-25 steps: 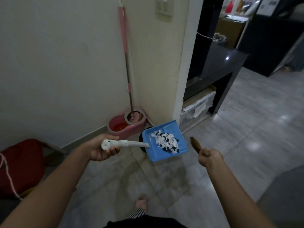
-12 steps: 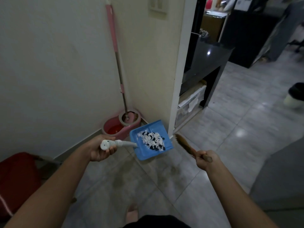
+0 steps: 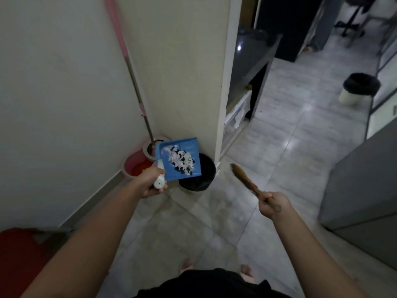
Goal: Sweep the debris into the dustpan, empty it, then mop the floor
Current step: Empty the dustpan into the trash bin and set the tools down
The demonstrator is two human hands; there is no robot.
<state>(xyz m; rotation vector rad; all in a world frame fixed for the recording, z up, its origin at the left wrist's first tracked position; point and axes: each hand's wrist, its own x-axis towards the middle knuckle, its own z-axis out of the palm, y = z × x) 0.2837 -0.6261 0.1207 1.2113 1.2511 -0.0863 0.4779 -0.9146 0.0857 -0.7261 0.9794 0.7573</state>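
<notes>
Sitting in the blue dustpan is one heap of white and dark debris, and the pan is hanging in the air, tilted, overlapping the near-left rim of a black bin on the floor. Wrapping its fingers tight around the pan's white handle is the left hand, fist fully closed. Over on the other side, the right hand is clenching the wooden handle of a small brush, its brown bristles pointing up and away, well apart from the pan and raised off the tiled floor.

Behind the pan, a pink mop bucket is sitting in the wall corner, with one pink-handled mop standing in it and leaning against the wall. A pillar edge is rising just beyond the black bin. Farther off to the right, a second bin, pale with a dark liner, is standing alone on the tiles. Something red is lying low at the left edge, too blurred to name.

Counting up: one dustpan, one brush, one mop, one bucket, two bins, two bare feet showing at the bottom.
</notes>
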